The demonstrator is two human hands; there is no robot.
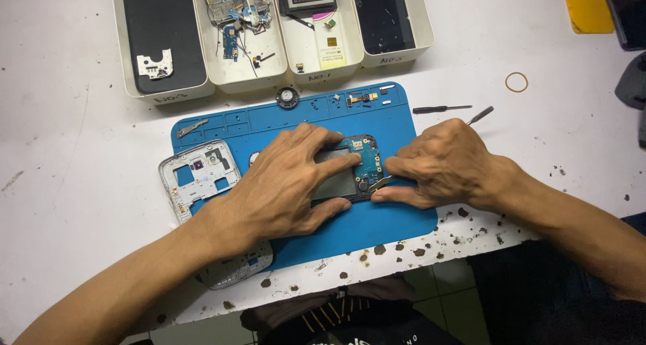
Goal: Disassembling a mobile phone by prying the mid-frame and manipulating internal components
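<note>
An opened phone (350, 173) with its blue circuit board exposed lies on a blue work mat (397, 126). My left hand (282, 183) presses down over the phone's left part and holds it steady. My right hand (441, 166) grips a thin metal pry tool (381, 182), whose tip touches the phone's right edge; the tool's far end (482, 115) sticks out behind the hand. A silver phone frame (198, 177) rests at the mat's left edge.
Several white trays (269, 76) at the back hold phone covers, boards and a battery. A small screwdriver (441, 108), a round speaker (287, 97) and small parts lie near the mat's far edge. A rubber band (517, 82) lies at the right. The table's front edge is chipped.
</note>
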